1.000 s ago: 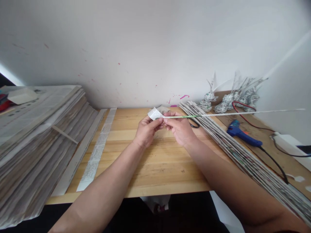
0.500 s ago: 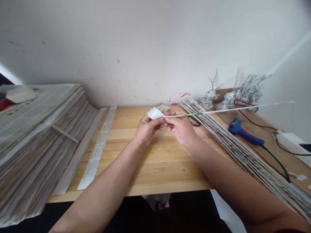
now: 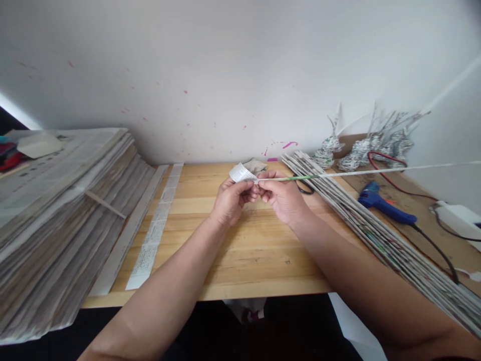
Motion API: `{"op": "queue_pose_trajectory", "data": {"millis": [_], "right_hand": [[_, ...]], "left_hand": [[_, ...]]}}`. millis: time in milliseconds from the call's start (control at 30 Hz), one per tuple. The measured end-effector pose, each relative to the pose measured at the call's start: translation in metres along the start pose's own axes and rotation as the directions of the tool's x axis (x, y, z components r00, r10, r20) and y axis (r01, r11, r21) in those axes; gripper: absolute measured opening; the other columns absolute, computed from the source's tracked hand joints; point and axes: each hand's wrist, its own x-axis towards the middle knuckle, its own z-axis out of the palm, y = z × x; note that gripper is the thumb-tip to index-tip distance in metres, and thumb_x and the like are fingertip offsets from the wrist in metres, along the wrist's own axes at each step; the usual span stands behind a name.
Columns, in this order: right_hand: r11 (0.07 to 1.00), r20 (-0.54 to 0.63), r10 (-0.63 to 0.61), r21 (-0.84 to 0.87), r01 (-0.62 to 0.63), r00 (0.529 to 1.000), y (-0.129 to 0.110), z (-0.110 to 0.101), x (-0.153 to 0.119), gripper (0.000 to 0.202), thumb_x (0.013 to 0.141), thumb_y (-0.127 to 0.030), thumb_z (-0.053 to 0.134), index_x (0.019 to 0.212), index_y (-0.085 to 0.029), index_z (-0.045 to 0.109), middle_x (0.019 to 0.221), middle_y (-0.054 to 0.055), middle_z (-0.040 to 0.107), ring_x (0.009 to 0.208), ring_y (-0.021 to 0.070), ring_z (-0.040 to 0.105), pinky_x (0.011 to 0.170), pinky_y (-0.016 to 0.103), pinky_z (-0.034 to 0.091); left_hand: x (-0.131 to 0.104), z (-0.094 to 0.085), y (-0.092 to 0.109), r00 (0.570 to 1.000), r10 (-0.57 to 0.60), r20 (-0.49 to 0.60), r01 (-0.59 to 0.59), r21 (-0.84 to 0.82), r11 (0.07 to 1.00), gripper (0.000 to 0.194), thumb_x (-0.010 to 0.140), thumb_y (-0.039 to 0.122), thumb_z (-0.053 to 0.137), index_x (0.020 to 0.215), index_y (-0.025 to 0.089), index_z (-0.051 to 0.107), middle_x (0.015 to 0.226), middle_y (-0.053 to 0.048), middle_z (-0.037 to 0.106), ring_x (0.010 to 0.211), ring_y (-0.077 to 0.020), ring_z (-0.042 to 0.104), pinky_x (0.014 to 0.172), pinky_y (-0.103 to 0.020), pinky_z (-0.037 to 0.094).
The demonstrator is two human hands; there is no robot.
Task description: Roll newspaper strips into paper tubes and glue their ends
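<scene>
A long thin paper tube [image 3: 361, 172], white with a green stretch, points right from my fingers. Its left end widens into a loose flap of printed paper [image 3: 240, 173]. My left hand [image 3: 232, 198] pinches the paper where the flap meets the tube. Close beside it, my right hand [image 3: 280, 195] grips the tube between thumb and fingers. Both hands are over the wooden table [image 3: 248, 250]. A greyish cloth or crumpled piece [image 3: 255, 165] lies behind the hands, partly hidden.
Stacked newspaper [image 3: 93, 210] and a printed strip [image 3: 154, 235] lie left. On the right are a bundle of paper tubes [image 3: 361, 225], a blue glue gun [image 3: 387, 205], a white power strip [image 3: 460, 215] and woven paper figures [image 3: 353, 153]. Black scissor handles [image 3: 305, 188] show beside my right hand.
The paper flap looks narrower and more curled, and the tube's far end reaches further right. Both hands keep their hold. The whole view has shifted slightly.
</scene>
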Motion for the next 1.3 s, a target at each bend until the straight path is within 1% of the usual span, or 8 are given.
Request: {"op": "queue_pose_trajectory", "data": {"millis": [233,367,567,733,900,1067,1200,1300], "right_hand": [[1.0,0.071,-0.006,0.001,0.006,0.997,0.0,0.002,-0.001,0.018,0.066,-0.022,0.073,0.076,-0.019,0.058,0.058,-0.002,0.063,0.053,0.0117,0.056,0.048,0.024,0.031],[1.0,0.076,-0.012,0.0,0.012,0.997,0.001,0.003,-0.002,0.018,0.065,-0.021,0.073,0.075,-0.019,0.057,0.057,-0.003,0.063,0.053,0.0116,0.056,0.048,0.024,0.031],[1.0,0.077,0.003,0.0,-0.003,0.997,0.002,0.003,-0.001,0.017,0.063,-0.019,0.071,0.073,-0.02,0.057,0.055,-0.003,0.062,0.051,0.0121,0.056,0.047,0.024,0.03],[1.0,0.086,0.026,0.001,-0.026,0.996,0.001,0.003,-0.002,0.015,0.063,-0.019,0.068,0.073,-0.02,0.057,0.057,-0.001,0.065,0.053,0.0133,0.059,0.047,0.024,0.031],[0.999,0.069,0.04,-0.012,-0.04,0.997,0.002,0.002,-0.003,0.015,0.064,-0.019,0.069,0.074,-0.019,0.058,0.058,-0.001,0.065,0.053,0.0133,0.059,0.046,0.024,0.031],[0.997,0.079,0.07,0.036,-0.073,0.994,0.003,0.0,-0.002,0.015,0.064,-0.019,0.07,0.075,-0.019,0.06,0.061,0.0,0.066,0.054,0.0128,0.058,0.046,0.023,0.031],[0.988,0.078,0.111,0.1,-0.118,0.991,0.004,-0.002,-0.001,0.016,0.062,-0.017,0.07,0.073,-0.019,0.06,0.059,0.0,0.065,0.053,0.0118,0.056,0.044,0.022,0.031],[0.986,0.069,0.111,0.118,-0.119,0.991,0.004,-0.002,-0.001,0.014,0.061,-0.016,0.069,0.073,-0.018,0.061,0.059,-0.001,0.064,0.053,0.0111,0.055,0.044,0.021,0.031]], "left_hand": [[-0.001,0.001,0.0,1.0,0.028,0.003,-0.028,0.025,0.999,0.009,0.065,0.021,0.067,0.066,0.013,0.064,0.056,-0.001,0.062,0.048,-0.0092,0.054,0.048,-0.022,0.041],[-0.002,0.001,0.0,0.999,0.039,0.006,-0.04,0.085,0.996,0.009,0.066,0.022,0.067,0.066,0.014,0.064,0.056,-0.001,0.062,0.048,-0.0086,0.052,0.048,-0.022,0.04],[-0.002,0.001,-0.001,0.998,0.061,0.002,-0.061,0.102,0.993,0.008,0.065,0.021,0.065,0.063,0.014,0.062,0.051,0.0,0.058,0.043,-0.0082,0.048,0.043,-0.022,0.034],[-0.002,0.001,0.0,0.999,-0.01,-0.032,0.012,0.042,0.999,0.012,0.065,0.02,0.063,0.056,0.013,0.059,0.049,0.0,0.056,0.041,-0.0077,0.047,0.04,-0.02,0.031],[-0.002,0.001,0.005,0.994,-0.102,-0.048,0.101,-0.023,0.995,0.009,0.062,0.017,0.061,0.055,0.011,0.059,0.049,-0.001,0.056,0.041,-0.0068,0.046,0.038,-0.019,0.032],[-0.003,0.003,0.008,0.988,-0.15,-0.033,0.146,-0.085,0.986,0.004,0.06,0.013,0.061,0.059,0.01,0.062,0.05,-0.001,0.058,0.041,-0.0063,0.047,0.038,-0.016,0.033],[-0.003,0.003,0.008,0.983,-0.178,-0.034,0.173,-0.122,0.977,0.006,0.061,0.012,0.06,0.062,0.009,0.064,0.051,-0.002,0.06,0.041,-0.0067,0.05,0.038,-0.016,0.036],[-0.002,0.004,0.009,0.979,-0.203,-0.032,0.197,-0.144,0.97,0.007,0.063,0.01,0.058,0.065,0.009,0.065,0.051,-0.003,0.062,0.041,-0.0075,0.052,0.038,-0.015,0.038]]}}
